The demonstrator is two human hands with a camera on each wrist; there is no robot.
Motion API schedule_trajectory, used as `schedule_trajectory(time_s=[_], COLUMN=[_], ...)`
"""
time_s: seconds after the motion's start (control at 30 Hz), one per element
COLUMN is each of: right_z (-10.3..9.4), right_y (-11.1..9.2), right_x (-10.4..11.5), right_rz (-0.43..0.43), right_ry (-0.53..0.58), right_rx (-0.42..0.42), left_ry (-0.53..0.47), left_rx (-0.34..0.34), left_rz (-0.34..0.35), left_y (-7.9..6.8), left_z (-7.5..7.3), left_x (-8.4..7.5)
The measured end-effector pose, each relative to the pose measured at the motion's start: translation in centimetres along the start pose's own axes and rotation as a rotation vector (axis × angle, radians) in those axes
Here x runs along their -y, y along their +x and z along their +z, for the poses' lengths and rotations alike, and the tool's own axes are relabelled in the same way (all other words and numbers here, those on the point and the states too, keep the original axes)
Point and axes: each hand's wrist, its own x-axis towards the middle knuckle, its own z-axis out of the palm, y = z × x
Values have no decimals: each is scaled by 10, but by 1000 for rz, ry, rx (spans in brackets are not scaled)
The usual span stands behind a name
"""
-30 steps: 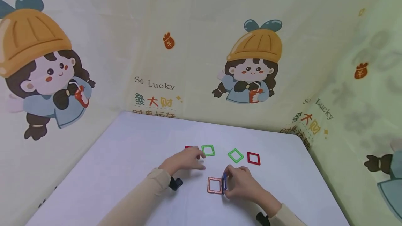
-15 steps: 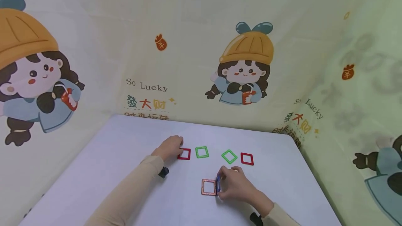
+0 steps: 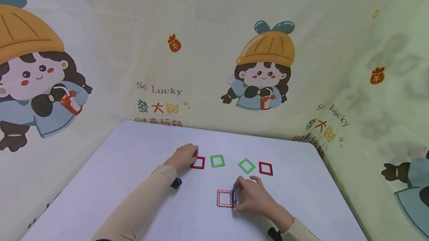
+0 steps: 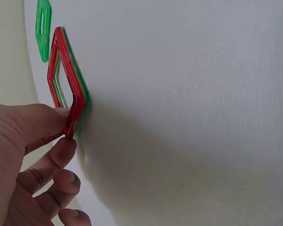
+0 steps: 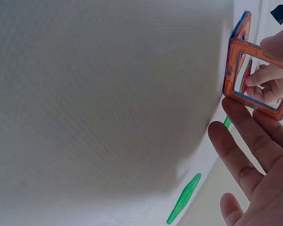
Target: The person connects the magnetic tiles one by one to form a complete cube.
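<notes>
My left hand (image 3: 181,158) is at the back of the table. Its thumb and index finger pinch one corner of a red square magnetic tile (image 4: 70,70), an open frame with a green layer (image 4: 87,98) against its underside. Nearer the front, my right hand (image 3: 256,198) holds a magnetic tile (image 5: 231,70) upright between thumb and fingers; it is orange on one face and blue on the other. Its lower edge stands along the right side of an orange tile (image 3: 218,198) lying flat. The right fingers partly hide the upright tile in the head view.
Right of my left hand lies a green square tile (image 3: 218,166). Further right are a green tile turned like a diamond (image 3: 251,162) and a red tile (image 3: 259,168). A printed cloth (image 3: 207,66) hangs behind the white table (image 3: 161,140).
My left hand has moved left and back onto the red tile and now pinches its corner. My right hand keeps holding the upright tile at the flat one. The head view has shifted slightly.
</notes>
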Motion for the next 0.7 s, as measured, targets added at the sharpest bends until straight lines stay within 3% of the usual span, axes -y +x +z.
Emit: schedule_trajectory(time_s=[0.27,0.5,0.7], right_z=[2,3,1], right_y=[-2,-2,-1], right_x=[-1,-3,-2], right_rz=[26,34,22], right_ry=[15,26,30], right_rx=[3,16,17], left_ry=[-6,27,63], left_rx=[-5,-20,-76], left_rz=[28,-1,64], left_y=[-9,-12,-19], left_z=[-3,-6,-14], left_x=[-9,-14,-20])
